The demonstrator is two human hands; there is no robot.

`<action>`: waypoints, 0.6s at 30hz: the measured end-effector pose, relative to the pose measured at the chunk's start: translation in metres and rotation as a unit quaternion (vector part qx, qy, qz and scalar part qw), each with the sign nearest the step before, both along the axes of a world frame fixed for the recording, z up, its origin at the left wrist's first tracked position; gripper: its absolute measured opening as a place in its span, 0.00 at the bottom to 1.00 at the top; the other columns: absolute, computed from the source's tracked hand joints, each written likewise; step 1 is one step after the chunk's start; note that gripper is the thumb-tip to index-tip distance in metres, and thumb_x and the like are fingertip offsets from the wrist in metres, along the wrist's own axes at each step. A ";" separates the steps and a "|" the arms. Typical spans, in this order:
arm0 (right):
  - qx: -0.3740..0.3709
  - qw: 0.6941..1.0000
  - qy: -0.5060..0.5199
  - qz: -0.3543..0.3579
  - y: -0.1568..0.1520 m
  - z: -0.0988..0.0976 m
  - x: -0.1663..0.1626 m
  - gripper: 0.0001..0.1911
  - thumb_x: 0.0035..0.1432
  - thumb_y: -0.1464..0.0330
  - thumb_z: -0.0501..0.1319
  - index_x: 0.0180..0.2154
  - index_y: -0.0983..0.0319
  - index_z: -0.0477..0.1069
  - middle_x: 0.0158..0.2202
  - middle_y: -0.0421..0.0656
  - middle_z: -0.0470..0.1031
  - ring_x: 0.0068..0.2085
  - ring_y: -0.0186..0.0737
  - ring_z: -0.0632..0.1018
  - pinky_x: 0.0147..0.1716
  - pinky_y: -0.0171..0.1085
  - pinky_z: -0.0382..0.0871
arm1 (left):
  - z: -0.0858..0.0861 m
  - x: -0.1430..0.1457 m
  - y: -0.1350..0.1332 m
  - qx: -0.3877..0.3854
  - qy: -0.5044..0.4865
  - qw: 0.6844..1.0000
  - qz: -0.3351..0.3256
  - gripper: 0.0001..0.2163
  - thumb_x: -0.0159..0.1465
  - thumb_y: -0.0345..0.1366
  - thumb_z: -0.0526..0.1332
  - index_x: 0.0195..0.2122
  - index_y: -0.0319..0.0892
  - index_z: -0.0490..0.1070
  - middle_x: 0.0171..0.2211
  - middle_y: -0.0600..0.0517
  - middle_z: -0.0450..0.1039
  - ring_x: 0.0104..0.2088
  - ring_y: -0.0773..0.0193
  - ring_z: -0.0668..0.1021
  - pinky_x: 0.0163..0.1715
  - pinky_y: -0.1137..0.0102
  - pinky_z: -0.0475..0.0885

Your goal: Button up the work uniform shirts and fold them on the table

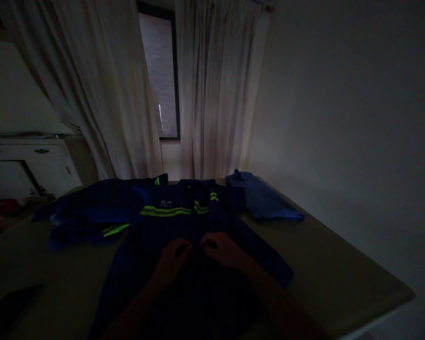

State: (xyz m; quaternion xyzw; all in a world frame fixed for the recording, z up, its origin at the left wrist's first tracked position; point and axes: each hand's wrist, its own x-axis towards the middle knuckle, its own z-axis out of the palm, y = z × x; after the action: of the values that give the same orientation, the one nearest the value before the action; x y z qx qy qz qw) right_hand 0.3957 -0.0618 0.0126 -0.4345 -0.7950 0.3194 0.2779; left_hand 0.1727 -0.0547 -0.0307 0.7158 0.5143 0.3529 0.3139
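Note:
A dark blue work jacket (173,222) with yellow-green reflective stripes lies spread front-up on the table (340,264). My left hand (173,257) and my right hand (223,250) meet at the jacket's front opening, fingers curled and pinching the fabric at the middle. The room is very dim, so what sits between the fingertips is hard to make out.
A second striped blue garment (92,212) lies bunched at the left. A folded plain blue cloth (265,198) rests at the far right of the table. Curtains (212,94) and a window stand behind; a white cabinet (28,165) is at left. A dark flat object (10,307) lies near left.

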 end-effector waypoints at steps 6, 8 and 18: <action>0.038 0.999 -0.019 0.005 -0.009 0.000 -0.005 0.17 0.49 0.75 0.60 0.42 0.58 0.76 0.32 0.38 0.79 0.32 0.37 0.78 0.32 0.32 0.66 | 0.002 0.000 -0.004 -0.016 -0.021 1.000 0.010 0.17 0.64 0.50 0.58 0.42 0.44 0.77 0.44 0.48 0.80 0.46 0.54 0.79 0.49 0.63 0.70; 0.046 0.999 -0.028 -0.005 -0.010 -0.001 -0.008 0.16 0.48 0.75 0.60 0.41 0.58 0.75 0.33 0.39 0.79 0.33 0.37 0.78 0.32 0.32 0.65 | 0.000 0.000 -0.004 -0.007 -0.021 1.000 0.014 0.16 0.64 0.50 0.58 0.42 0.45 0.77 0.43 0.48 0.80 0.46 0.54 0.79 0.49 0.63 0.71; 0.057 0.993 -0.039 -0.099 -0.012 -0.010 -0.019 0.12 0.49 0.75 0.59 0.38 0.58 0.67 0.30 0.37 0.72 0.30 0.36 0.73 0.30 0.33 0.58 | -0.002 0.001 -0.007 0.044 0.030 0.998 0.012 0.16 0.68 0.47 0.54 0.48 0.45 0.73 0.48 0.46 0.78 0.50 0.54 0.78 0.53 0.60 0.69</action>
State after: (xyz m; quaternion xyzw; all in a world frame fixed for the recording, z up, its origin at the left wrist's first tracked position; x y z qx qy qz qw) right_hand 0.3766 -0.0738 0.0031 -0.5063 -0.7756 0.2270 0.3010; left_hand 0.1740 -0.0613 -0.0323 0.7331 0.5158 0.3576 0.2620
